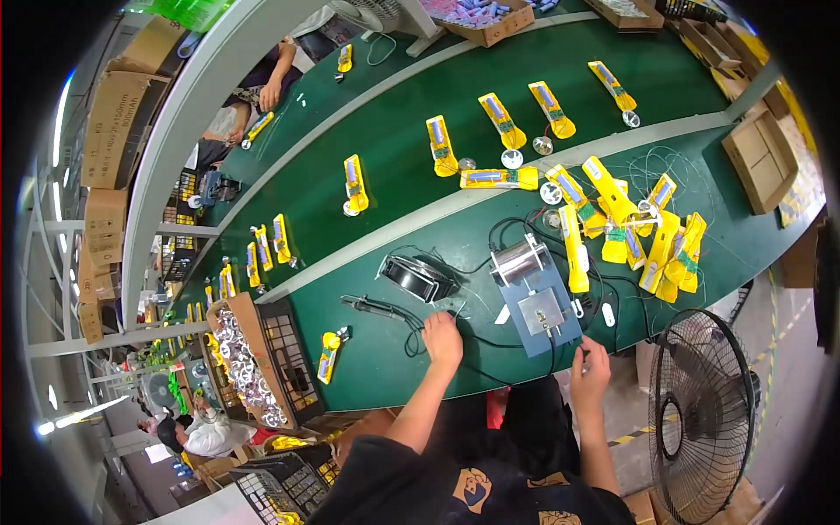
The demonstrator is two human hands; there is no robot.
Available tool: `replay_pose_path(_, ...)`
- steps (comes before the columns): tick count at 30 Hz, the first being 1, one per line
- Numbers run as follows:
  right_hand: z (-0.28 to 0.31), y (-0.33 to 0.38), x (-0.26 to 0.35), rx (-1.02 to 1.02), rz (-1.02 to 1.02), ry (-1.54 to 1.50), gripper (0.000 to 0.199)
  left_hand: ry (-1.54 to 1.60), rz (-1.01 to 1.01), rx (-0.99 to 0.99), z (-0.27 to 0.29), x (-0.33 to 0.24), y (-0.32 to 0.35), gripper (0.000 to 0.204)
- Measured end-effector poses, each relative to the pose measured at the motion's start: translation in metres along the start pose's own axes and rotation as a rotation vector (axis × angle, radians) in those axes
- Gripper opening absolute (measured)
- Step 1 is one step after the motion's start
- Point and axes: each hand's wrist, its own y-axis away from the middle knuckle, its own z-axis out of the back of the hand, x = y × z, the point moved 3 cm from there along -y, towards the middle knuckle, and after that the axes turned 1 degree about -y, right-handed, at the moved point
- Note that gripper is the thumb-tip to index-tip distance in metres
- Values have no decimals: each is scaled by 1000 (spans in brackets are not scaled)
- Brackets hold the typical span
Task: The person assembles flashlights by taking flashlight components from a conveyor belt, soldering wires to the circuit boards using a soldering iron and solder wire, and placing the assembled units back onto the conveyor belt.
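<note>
My left hand (444,339) rests low over the green bench with its fingers pinched together, and a thin pale strand shows by the fingertips. What it grips is too small to name. Beside the front corner of a blue soldering stand (534,337), my right hand (591,366) has its fingers curled closed; anything in them is hidden. The stand carries a silvery spool (518,261) and a square metal plate (542,311). Left of my left hand lies a soldering iron (372,306) with its dark cable. A yellow flashlight body (329,357) lies farther left.
A heap of yellow flashlight bodies (661,254) with thin wires lies right. More sit spaced along the dark green conveyor (394,166). A black round device (418,277) stands mid-bench. Nearby are a floor fan (700,402), a carton of shiny parts (241,363) and another person's hand (269,94).
</note>
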Motion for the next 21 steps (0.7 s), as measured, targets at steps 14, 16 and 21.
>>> replay_pose_path(14, -54, 35, 59, 322, 157, -235, 35, 1468, 220, 388, 47, -74, 56, 8)
replay_pose_path(16, -56, 34, 55, 184, 47, -444, 35, 1581, 296, 496, 45, -76, 58, 7)
replay_pose_path(21, -45, 27, 45, 149, -393, -641, 25, 1543, 362, 735, 40, -89, 64, 8)
